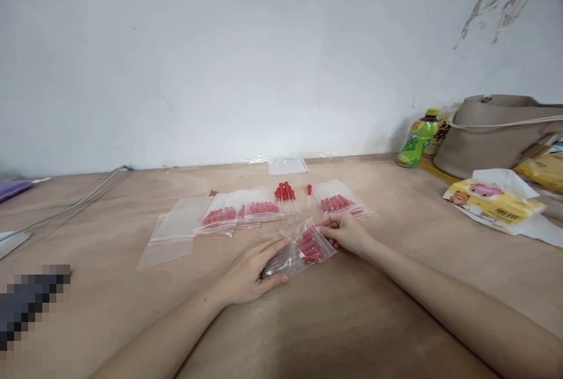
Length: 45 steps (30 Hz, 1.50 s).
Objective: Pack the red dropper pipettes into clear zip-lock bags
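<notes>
A clear zip bag (288, 257) with several red-bulbed glass droppers (310, 245) inside is between my hands, low over the table. My left hand (253, 267) holds its left end, thumb below and fingers above. At the bag's upper right edge, by the zip, the fingertips of my right hand (345, 233) are pinched together on the plastic. Just beyond lies a loose pile of droppers (287, 192) with their thin tubes toward me. One single dropper (309, 189) lies to its right.
Filled zip bags (261, 209) overlap left of the pile; another filled bag (338, 198) lies right. Bags without droppers (176, 223) are farther left, one bag (288, 166) by the wall. A green bottle (413, 143), grey handbag (479, 132) and tissue pack (492, 206) stand right; a cable (92, 197) runs left.
</notes>
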Tool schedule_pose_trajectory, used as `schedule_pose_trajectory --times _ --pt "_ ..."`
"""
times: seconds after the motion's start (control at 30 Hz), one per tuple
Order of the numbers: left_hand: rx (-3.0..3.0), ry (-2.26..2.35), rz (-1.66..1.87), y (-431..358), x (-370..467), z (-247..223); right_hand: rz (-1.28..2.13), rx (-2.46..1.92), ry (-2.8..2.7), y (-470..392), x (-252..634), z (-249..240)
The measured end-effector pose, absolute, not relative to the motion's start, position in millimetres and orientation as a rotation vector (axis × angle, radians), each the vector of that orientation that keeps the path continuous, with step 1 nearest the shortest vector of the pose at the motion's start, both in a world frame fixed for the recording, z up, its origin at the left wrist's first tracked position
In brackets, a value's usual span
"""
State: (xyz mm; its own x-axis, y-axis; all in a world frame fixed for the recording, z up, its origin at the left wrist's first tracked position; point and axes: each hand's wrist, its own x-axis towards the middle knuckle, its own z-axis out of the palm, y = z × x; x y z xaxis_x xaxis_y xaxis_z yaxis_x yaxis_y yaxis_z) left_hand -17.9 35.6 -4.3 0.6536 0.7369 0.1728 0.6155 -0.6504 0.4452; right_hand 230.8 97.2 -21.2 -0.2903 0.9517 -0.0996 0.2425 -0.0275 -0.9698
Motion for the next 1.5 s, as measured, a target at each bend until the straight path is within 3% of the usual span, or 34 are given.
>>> schedule_pose_trajectory --times 0.5,0.7,0.9,1.1,1.33,1.5 --pt "2.528 1.087 0.477 35 -18 -5 1.026 -1.097 -2.121 89 232 -15" --pt "2.534 1.079 0.477 36 -18 -5 1.074 -1.120 -1.977 91 235 -19" --pt "2.550 1.017 0.481 37 -17 -5 1.245 -1.438 -1.654 88 236 -17" --pt "2.558 1.012 0.443 36 -17 -2 1.203 -1.235 -1.881 87 230 -15" --pt "2.535 1.125 0.568 34 -18 -5 1.677 -0.950 -1.494 88 246 13" --pt "2.510 1.173 0.511 35 -18 -6 1.377 -0.947 -1.111 111 262 26"
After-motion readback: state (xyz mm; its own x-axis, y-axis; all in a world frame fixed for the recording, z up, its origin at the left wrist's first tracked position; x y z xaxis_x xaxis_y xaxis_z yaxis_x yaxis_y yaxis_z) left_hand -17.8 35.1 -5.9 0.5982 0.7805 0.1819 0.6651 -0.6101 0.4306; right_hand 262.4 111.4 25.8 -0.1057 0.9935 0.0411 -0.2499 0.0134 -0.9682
